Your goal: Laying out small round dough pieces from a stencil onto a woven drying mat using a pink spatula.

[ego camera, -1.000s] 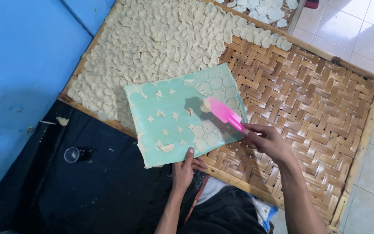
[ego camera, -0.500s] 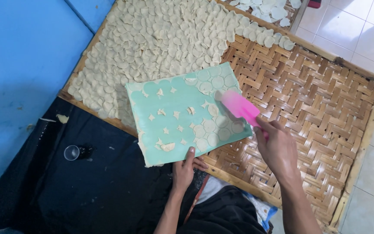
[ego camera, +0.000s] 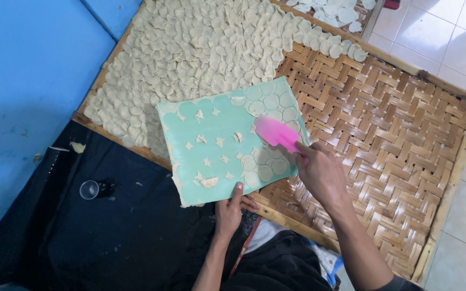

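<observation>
A teal sheet (ego camera: 217,129) lies tilted over the edge of a woven bamboo tray (ego camera: 384,140). Thin round dough discs (ego camera: 269,102) and small star-shaped scraps (ego camera: 200,139) stick to it. My left hand (ego camera: 232,207) grips the sheet's near edge, thumb on top. My right hand (ego camera: 322,172) holds a pink scraper (ego camera: 276,133), its blade lying flat on the sheet's right side among the discs. Several pale dough discs (ego camera: 190,48) cover the tray's left and far part in overlapping rows.
A small clear cup (ego camera: 89,189) stands on the black cloth (ego camera: 109,237) at lower left. A blue surface (ego camera: 22,81) runs along the left. White floor tiles (ego camera: 459,32) lie to the right. Another tray with discs (ego camera: 330,11) shows at the top.
The pink scraper swung to the sheet's right edge half a second ago, then came back inward onto the discs. My left hand has stayed on the sheet's near edge.
</observation>
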